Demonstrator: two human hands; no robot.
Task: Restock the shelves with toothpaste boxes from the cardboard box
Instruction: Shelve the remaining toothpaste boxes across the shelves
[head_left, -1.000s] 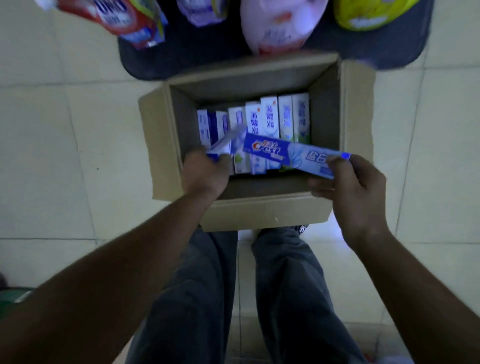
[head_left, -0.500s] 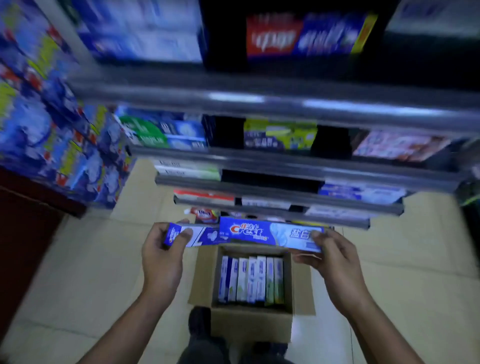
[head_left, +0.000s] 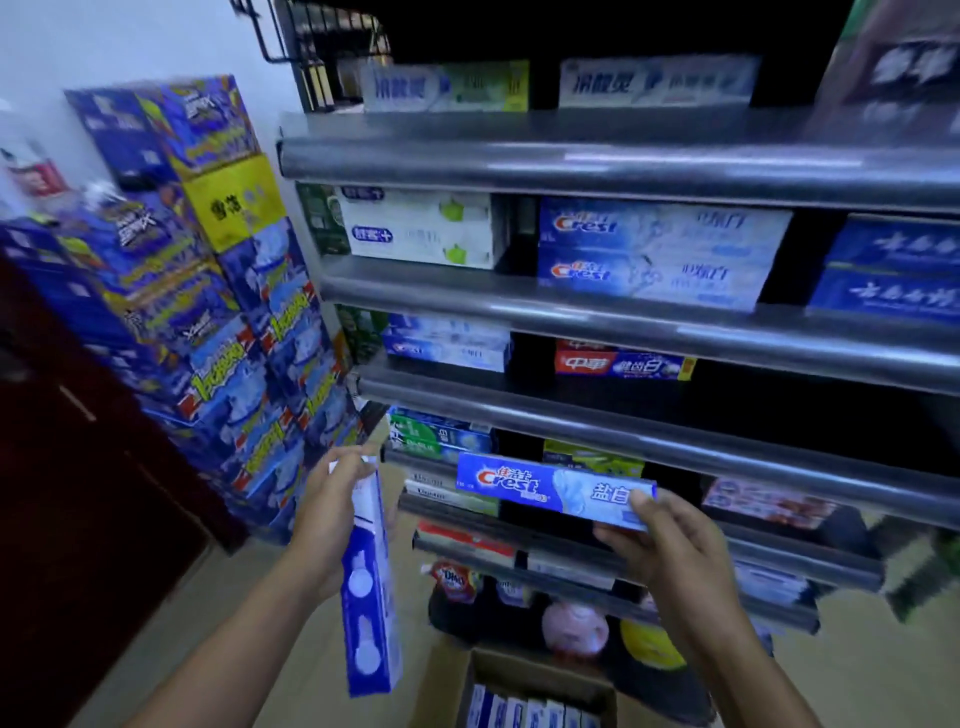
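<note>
**Left hand (head_left: 332, 519) stands its box on end, right hand (head_left: 670, 545) holds its box level**

Over on the left, fingers curl round the top of a glossy blue-and-white toothpaste box (head_left: 369, 613), a slim card oblong. Its long axis now runs up and down; half a second ago it lay level. The right hand pinches the right end of the Crest box (head_left: 550, 488), which lies left to right with its logo end pointing left, just before the rounded grey metal front edges of the shelves (head_left: 623, 317). The brown cardboard box (head_left: 540, 670) sits below.
</note>
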